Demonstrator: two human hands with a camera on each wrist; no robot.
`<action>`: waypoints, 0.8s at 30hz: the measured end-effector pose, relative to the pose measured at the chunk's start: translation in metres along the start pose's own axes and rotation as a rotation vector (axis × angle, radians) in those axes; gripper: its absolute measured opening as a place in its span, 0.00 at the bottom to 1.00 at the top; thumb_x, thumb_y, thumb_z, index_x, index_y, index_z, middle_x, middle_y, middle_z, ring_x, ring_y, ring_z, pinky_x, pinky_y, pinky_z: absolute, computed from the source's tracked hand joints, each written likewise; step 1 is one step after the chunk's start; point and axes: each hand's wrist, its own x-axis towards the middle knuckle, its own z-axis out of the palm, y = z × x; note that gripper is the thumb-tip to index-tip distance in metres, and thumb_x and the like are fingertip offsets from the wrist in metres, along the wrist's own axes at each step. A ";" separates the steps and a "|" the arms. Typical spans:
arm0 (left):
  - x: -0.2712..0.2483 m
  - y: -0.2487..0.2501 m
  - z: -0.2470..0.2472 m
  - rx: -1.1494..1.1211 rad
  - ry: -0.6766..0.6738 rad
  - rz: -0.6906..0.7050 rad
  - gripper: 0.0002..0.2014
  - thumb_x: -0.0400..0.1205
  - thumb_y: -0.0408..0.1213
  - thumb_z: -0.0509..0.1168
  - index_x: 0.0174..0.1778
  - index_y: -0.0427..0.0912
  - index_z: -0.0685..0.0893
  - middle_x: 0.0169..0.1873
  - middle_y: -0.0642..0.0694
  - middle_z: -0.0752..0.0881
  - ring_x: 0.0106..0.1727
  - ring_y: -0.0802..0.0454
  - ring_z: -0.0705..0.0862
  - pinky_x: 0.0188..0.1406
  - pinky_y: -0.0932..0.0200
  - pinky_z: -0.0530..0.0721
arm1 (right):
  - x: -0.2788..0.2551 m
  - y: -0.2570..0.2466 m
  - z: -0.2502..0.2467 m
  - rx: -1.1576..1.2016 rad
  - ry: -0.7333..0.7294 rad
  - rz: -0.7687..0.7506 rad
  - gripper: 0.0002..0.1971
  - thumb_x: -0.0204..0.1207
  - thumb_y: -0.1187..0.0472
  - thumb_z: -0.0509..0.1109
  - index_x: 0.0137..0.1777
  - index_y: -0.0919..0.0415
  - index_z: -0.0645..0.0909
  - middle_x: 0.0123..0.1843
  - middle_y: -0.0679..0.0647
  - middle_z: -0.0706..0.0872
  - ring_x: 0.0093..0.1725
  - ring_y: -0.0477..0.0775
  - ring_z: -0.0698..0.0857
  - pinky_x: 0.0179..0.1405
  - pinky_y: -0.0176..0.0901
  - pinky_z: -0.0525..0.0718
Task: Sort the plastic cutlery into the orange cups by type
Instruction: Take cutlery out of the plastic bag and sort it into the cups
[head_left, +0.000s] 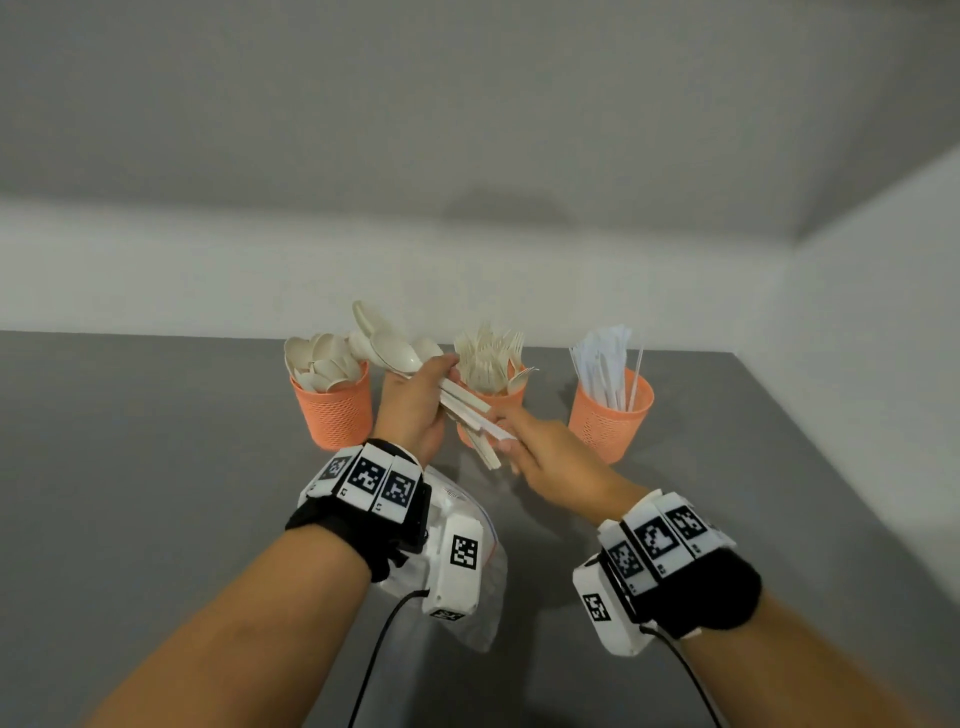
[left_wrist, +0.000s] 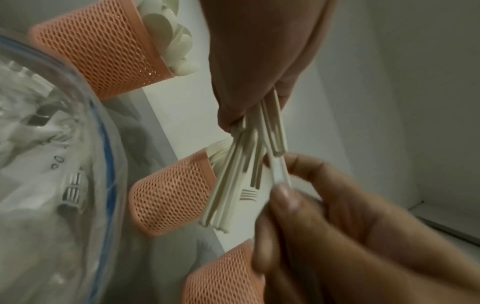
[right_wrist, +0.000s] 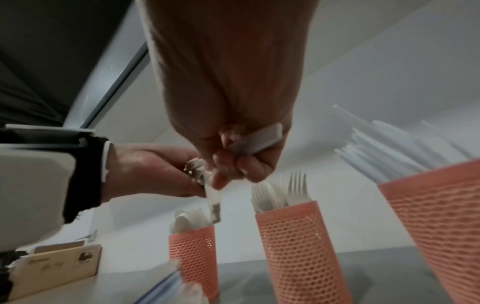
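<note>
Left hand (head_left: 415, 405) gripping a bundle of spoons (head_left: 395, 348) (handles fanned downward); right hand (head_left: 540, 457) pinching one handle (left_wrist: 279, 172), above the middle cup (head_left: 498, 402).

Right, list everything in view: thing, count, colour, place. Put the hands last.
Mesh cups: three, orange, in a row at the back of the table.
Spoons in cup: many, cream, left cup.
Forks: many, cream, middle cup.
Knives: many, white, right cup.
Spoon bundle: several, cream, gripped above the cups.
Plastic bag: one, clear, on the table under the left wrist.
Table: one, grey.
Left hand: grips the spoon bundle.
Right hand: pinches one handle of the bundle.
</note>
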 end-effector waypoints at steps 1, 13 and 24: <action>0.003 0.002 -0.002 0.004 0.025 0.016 0.04 0.78 0.23 0.64 0.42 0.35 0.78 0.21 0.48 0.80 0.22 0.59 0.80 0.22 0.65 0.79 | -0.003 0.006 -0.002 -0.020 -0.034 0.024 0.15 0.84 0.65 0.56 0.68 0.57 0.71 0.45 0.54 0.82 0.42 0.52 0.80 0.38 0.39 0.76; -0.006 0.000 0.002 -0.029 -0.205 -0.018 0.05 0.82 0.29 0.62 0.47 0.42 0.82 0.32 0.45 0.82 0.28 0.57 0.81 0.31 0.65 0.84 | 0.004 0.075 -0.088 0.091 0.911 0.087 0.09 0.81 0.66 0.63 0.53 0.68 0.83 0.47 0.62 0.80 0.41 0.40 0.75 0.42 0.25 0.73; -0.016 -0.007 -0.001 -0.028 -0.375 -0.161 0.13 0.80 0.24 0.61 0.51 0.42 0.87 0.38 0.46 0.89 0.34 0.58 0.87 0.45 0.61 0.87 | 0.037 0.137 -0.049 -0.353 0.432 0.590 0.11 0.77 0.63 0.63 0.55 0.64 0.84 0.55 0.67 0.83 0.58 0.68 0.77 0.56 0.52 0.75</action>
